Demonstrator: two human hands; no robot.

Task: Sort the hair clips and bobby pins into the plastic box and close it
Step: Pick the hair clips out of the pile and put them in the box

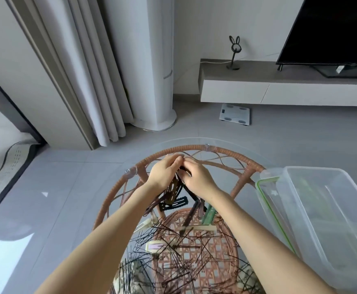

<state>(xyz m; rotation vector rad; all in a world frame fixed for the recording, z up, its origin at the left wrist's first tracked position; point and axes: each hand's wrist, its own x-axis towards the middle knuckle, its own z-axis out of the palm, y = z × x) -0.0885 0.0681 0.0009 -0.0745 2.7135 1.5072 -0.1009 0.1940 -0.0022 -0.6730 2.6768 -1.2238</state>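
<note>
Both hands are meeting over the far side of a round glass table [232,145] with a rattan frame. The left hand [165,170] and the right hand [196,175] are touching at the fingertips, both pinching the top of a bunch of dark clips [174,190] that is hanging down between the wrists; a flat black clip [176,203] is showing at the bottom of the bunch. How many clips each hand is gripping cannot be told. Nearer the camera, thin black pins [169,249] are lying scattered and crossing one another over the glass. Among them are lying a cream clip [155,247], a green clip [209,215] just beside the right forearm, and a few brown clips [191,216]. On the right, a clear box [330,225] is sitting open, tilted on the table's edge and well apart from the hands. Its green-rimmed lid [268,200] is lying under the box's left side. The box's contents are too blurred to make out.
</note>
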